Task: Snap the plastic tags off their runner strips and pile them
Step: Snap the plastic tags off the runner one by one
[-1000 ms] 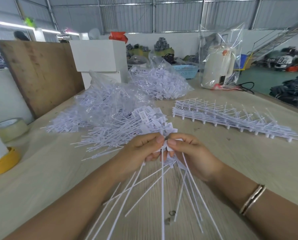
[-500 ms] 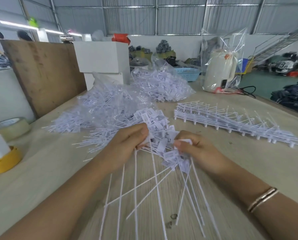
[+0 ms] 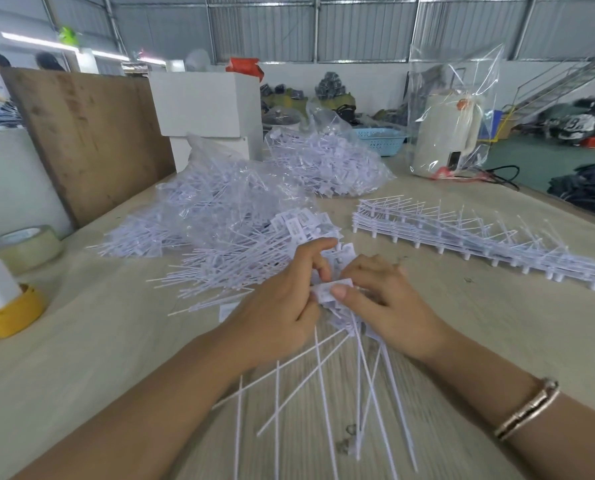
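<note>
At the near middle of the bench, the left hand and the right hand are meeting over a bunch of white plastic tags. Both hands are pinching the flat label heads: the right thumb is pressing on one label at the top of the bunch, while the left fingers are curling round the heads from the other side (the left index finger is lifting clear and pointing away). Long thin tails of the held tags are fanning out toward the viewer across the bench top, crossing one another. Just beyond the hands, a loose pile of separated tags is lying on the bench, touching a clear plastic bag of tags behind it; a second bag of tags is sitting farther back. To the right of the pile, well apart from the hands, a stack of runner strips is stretching diagonally, with tags standing along it. A bracelet is circling the right wrist. At the left edge, a yellow tape roll is holding a white block, and a clear tape roll is resting just behind it. A wooden board is leaning at the far left, beside a white box, and a bagged white appliance is standing at the far right of the bench
</note>
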